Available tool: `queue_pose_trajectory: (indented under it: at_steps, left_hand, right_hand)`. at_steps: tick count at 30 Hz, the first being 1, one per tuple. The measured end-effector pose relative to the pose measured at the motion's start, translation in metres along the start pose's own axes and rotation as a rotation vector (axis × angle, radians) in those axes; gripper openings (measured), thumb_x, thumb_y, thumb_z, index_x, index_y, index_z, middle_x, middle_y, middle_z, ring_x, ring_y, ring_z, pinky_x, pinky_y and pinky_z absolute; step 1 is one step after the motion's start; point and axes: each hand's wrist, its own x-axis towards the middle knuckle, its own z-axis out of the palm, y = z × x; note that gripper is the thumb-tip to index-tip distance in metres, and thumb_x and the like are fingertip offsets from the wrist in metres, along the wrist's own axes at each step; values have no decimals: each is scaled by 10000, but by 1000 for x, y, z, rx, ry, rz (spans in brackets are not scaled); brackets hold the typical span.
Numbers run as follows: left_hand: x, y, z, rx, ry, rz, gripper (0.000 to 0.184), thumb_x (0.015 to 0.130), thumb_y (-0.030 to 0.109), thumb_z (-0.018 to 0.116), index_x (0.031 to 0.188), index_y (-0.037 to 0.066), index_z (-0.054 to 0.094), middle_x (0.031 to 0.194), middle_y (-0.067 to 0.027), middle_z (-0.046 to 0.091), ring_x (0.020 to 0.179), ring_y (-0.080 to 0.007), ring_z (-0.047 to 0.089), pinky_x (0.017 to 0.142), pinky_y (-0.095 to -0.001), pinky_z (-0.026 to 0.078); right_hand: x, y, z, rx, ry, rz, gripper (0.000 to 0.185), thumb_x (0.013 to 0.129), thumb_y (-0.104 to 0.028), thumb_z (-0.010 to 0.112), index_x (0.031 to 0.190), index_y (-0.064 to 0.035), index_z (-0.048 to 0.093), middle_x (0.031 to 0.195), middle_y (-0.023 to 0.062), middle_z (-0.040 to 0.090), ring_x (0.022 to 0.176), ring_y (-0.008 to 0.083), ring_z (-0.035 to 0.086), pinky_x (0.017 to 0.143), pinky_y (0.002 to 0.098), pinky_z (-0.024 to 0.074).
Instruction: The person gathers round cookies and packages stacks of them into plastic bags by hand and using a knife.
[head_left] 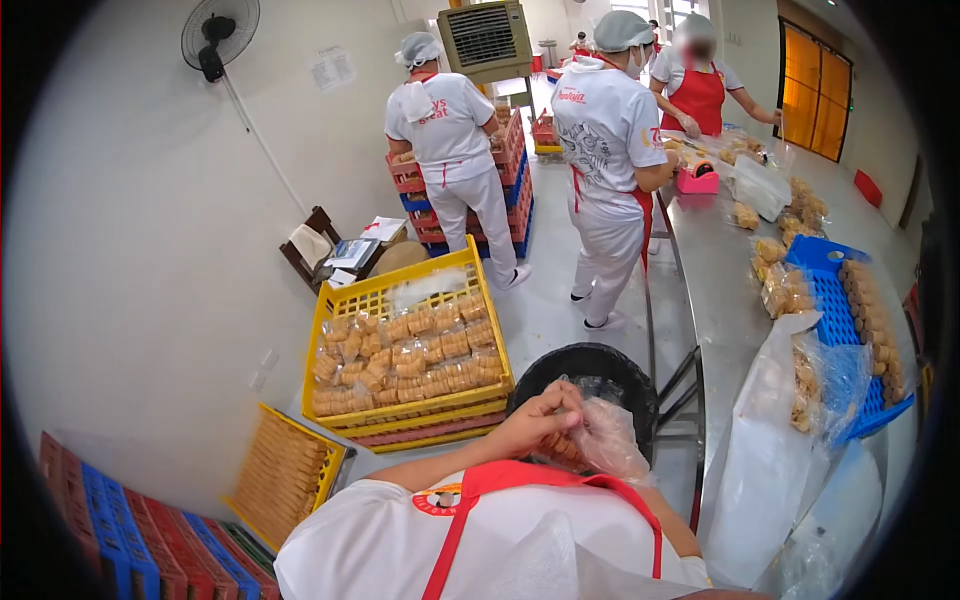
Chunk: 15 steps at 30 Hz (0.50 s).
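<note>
Close in front of the red apron, my left hand [540, 418] has its fingers pinched together at the top of a clear plastic bag [566, 450] with round brown cookies in it. Beside it, my right hand [612, 438] looks covered by thin, clear plastic and is at the same bag; its fingers are hard to make out. Both hands are over a black bin [535, 372] with plastic inside. Left of them, a yellow crate [408, 408] holds many bagged cookies.
A steel table [690, 260] runs along the right, bearing plastic sheets [765, 430], bagged cookies and a blue crate [830, 290]. A cookie tray [283, 475] and stacked crates [130, 530] stand lower left. Three co-workers [440, 130] are farther back.
</note>
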Motion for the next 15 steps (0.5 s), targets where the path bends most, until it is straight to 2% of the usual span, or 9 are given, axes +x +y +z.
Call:
queue_pose_trajectory:
  at_steps: [4, 8, 11, 14, 15]
  left_hand:
    - [1, 9, -13, -67, 58, -107, 107, 929, 151, 669, 929, 45, 660, 1200, -54, 401, 1094, -127, 437, 920, -281, 392]
    - [7, 5, -14, -37, 60, 2, 85, 913, 129, 673, 899, 47, 662, 1232, -60, 387, 1136, -145, 417, 868, -259, 418]
    - [9, 12, -4, -164, 81, -12, 68, 903, 118, 671, 886, 52, 664, 1248, -63, 386, 1168, -170, 409, 895, -264, 420]
    - [15, 5, -1, -143, 96, 76, 69, 897, 119, 667, 883, 52, 660, 1262, -65, 386, 1203, -197, 398, 903, -270, 433]
    - [17, 6, 2, -161, 99, 59, 72, 899, 120, 663, 881, 51, 659, 1262, -66, 387, 1209, -202, 399, 918, -281, 429]
  right_hand:
    - [23, -16, -5, 33, -116, 21, 136, 857, -123, 667, 986, -80, 672, 868, 180, 661, 797, 375, 638, 683, 424, 496]
    - [29, 8, -4, 45, -244, -34, 165, 868, -123, 674, 1025, -73, 675, 909, 169, 674, 824, 330, 656, 718, 389, 508]
    - [28, 18, -11, 411, -259, 160, 135, 885, -99, 666, 1009, -50, 685, 906, 143, 669, 821, 265, 651, 741, 350, 506]
    - [25, 36, -14, 553, -267, 66, 114, 895, -72, 656, 994, -24, 688, 898, 118, 660, 817, 215, 632, 749, 328, 497]
    - [26, 36, -21, 482, -301, 38, 119, 891, -74, 659, 996, -27, 690, 902, 124, 662, 819, 225, 635, 747, 333, 497]
